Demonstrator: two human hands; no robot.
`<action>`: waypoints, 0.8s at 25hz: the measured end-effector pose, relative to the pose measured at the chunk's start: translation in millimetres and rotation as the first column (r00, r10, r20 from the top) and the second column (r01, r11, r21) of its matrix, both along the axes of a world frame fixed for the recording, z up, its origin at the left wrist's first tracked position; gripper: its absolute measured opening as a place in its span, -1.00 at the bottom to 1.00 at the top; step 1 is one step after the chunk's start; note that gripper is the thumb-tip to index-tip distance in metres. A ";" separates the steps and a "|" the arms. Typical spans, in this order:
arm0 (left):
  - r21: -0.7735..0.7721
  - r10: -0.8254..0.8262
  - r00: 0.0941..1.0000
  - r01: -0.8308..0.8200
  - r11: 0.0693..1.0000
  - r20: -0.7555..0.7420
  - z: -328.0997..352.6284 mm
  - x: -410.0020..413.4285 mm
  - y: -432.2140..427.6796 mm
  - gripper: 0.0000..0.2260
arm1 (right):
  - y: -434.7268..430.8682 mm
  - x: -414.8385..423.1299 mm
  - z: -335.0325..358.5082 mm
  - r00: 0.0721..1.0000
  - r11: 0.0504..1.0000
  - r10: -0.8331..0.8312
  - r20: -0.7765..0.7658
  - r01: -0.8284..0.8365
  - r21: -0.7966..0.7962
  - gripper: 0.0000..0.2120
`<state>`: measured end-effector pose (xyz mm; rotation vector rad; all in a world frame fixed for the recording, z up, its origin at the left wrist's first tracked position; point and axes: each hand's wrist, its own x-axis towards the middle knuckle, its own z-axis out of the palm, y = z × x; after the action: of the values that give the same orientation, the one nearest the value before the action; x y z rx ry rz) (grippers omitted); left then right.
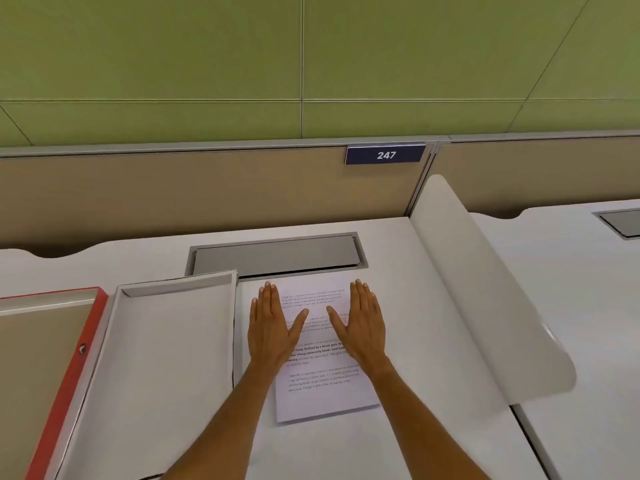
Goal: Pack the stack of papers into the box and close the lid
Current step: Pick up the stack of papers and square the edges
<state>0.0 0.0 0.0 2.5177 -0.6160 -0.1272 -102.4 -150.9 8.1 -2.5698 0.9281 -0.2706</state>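
Both hands are lying flat, palms down, on the stack of papers point(322, 351), grip wide on each side, fingers spread and holding nothing. Left hand point(270, 327) is sitting over the stack's left edge, right hand point(362, 323) toward its right edge, thumbs pointing inward and apart. Stack is lying on the white surface point(433, 306) directly in front of the person, long axis running away from the body, tilted slightly.

Box point(166, 358) is lying open just to the left of the stack, its right wall close beside the left hand, long axis roughly parallel to the papers. So the move is likely going leftward, and the left hand is nearer. Red-edged lid point(69, 358) is lying further left, beside the box.

A grey cable hatch point(277, 256) is sitting just beyond the stack. A curved white divider point(485, 289) is standing to the right, a beige partition with number plate 247 point(385, 154) behind, green wall point(311, 64) above.
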 end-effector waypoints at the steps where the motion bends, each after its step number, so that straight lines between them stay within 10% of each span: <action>1: 0.015 -0.001 1.000 0.001 1.000 -0.025 -5.1 -3.6 0.8 -0.08 | 3.4 -4.5 -4.6 1.000 1.000 -0.010 -0.007 0.010 0.022 -0.16; 15: 0.134 0.222 0.960 -0.201 0.970 -0.172 -12.8 -33.6 -6.8 -0.11 | 26.9 -14.8 -17.0 0.960 0.885 -0.262 -0.098 0.279 0.373 -0.02; 20: 0.305 0.469 0.814 -0.376 0.875 -0.343 6.3 -29.1 -21.4 -0.16 | 18.3 -2.1 -4.2 0.879 0.829 -0.406 -0.250 0.470 0.305 -0.15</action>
<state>-29.1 -21.4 6.3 2.6573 0.1498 -0.5679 -104.6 -132.7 3.9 -2.0428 1.4886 0.0088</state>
